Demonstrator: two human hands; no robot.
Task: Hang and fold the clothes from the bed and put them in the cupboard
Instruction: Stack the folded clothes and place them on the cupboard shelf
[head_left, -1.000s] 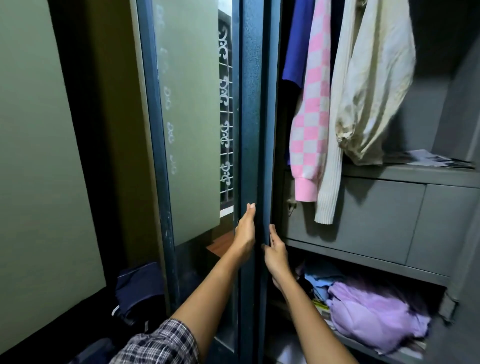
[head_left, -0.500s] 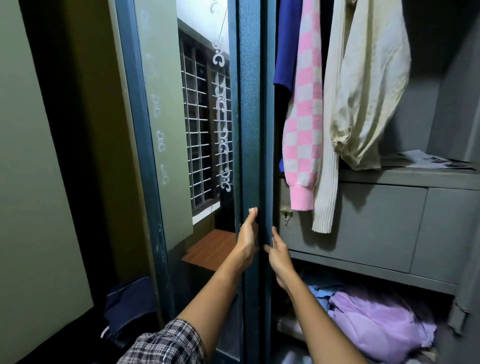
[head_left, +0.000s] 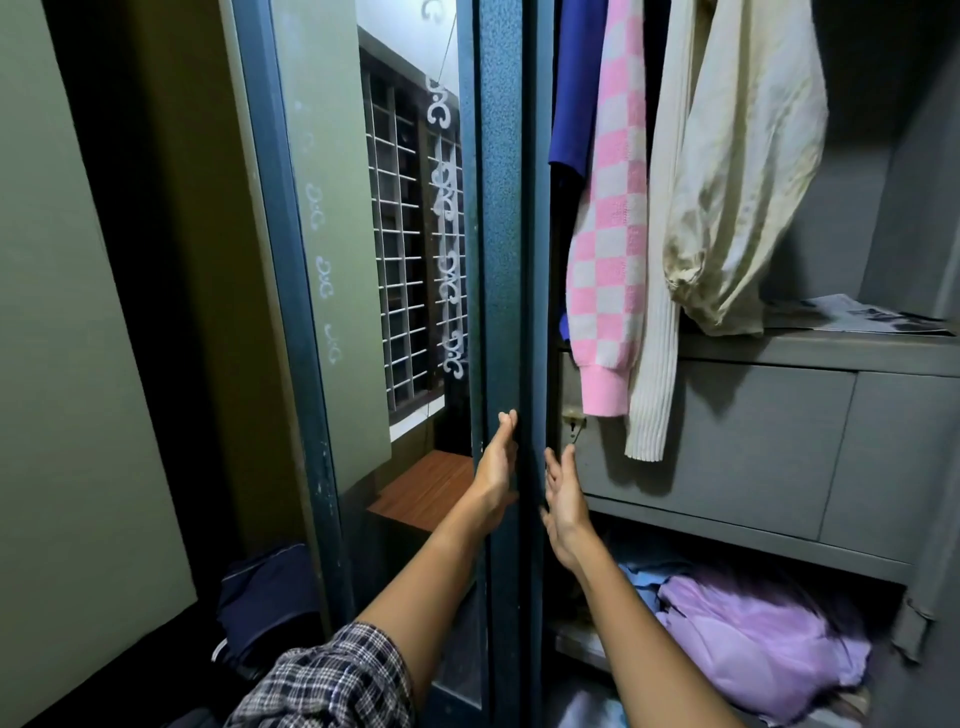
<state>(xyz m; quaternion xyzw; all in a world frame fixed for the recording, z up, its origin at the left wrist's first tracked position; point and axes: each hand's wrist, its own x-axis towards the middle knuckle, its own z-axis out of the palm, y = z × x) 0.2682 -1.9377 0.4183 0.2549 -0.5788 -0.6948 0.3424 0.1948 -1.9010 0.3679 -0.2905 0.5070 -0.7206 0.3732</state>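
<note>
We're facing the grey cupboard (head_left: 727, 447) in a dim room, its blue door (head_left: 501, 208) standing edge-on w/ mirror (head_left: 405, 234) on it. We're laying our left hand (head_left: 497, 467) flat on the door edge, fingers straight. Our right hand (head_left: 566, 501) is hovering open just beside it, gripping nothing. A pink checked sweater (head_left: 608, 249) & cream top (head_left: 743, 182) are hanging inside, and purple clothes (head_left: 753, 629) are lying on the shelf below.

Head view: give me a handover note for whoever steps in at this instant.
Left hand: open, straight fingers against the edge of the teal metal cupboard door.
Right hand: open, holding nothing, beside that edge; contact unclear.
Hung inside: blue garment, pink-and-white checked sweater, cream garment. Lilac clothes lie loose below the grey locker panel.
Done: some clothes hung.
Left: bed out of view, so remaining clothes cannot be judged.
</note>
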